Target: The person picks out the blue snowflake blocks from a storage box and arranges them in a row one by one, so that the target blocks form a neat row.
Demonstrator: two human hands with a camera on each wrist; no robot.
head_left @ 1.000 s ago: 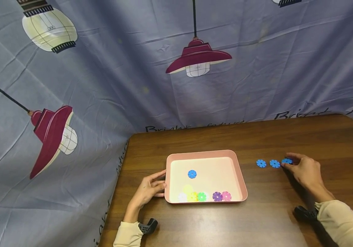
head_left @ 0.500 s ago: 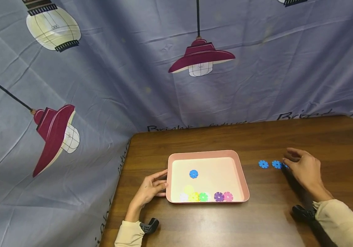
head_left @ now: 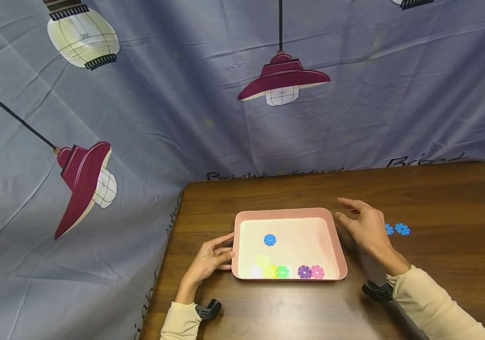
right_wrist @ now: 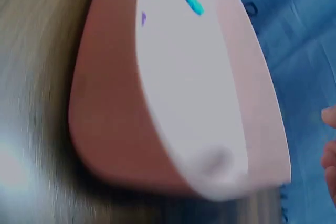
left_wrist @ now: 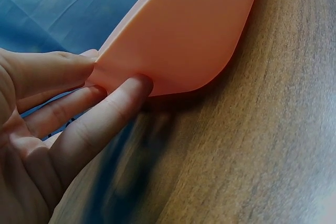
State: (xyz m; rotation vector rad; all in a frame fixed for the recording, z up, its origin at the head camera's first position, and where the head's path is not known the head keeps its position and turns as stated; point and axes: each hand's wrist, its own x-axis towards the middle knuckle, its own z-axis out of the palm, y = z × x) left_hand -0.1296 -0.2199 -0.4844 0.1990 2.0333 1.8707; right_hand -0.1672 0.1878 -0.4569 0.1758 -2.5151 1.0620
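My left hand (head_left: 208,262) rests at the left end of a pink tray (head_left: 341,252), its fingertips touching the rim and outer wall. In the left wrist view the fingers (left_wrist: 89,129) lie fairly straight against that wall. My right hand (head_left: 367,226) is just right of the tray, thumb and index finger apart with nothing between them. A blue notched disc (head_left: 270,240) lies in the tray's middle left. Along its near edge are white, yellow, green (head_left: 282,272), purple (head_left: 304,272) and pink (head_left: 317,272) discs. On the table, blue discs (head_left: 402,229) show beyond the right hand, which partly covers the row.
The brown wooden table (head_left: 285,311) extends on both sides of the tray. Behind and to the left hangs a blue-grey curtain (head_left: 174,108) printed with lamps. Each wrist wears a black device (head_left: 378,291).
My right hand has let go of the third blue disc in the row and moved left to the tray's right side. The left hand stays at the tray; the head view has shifted slightly.
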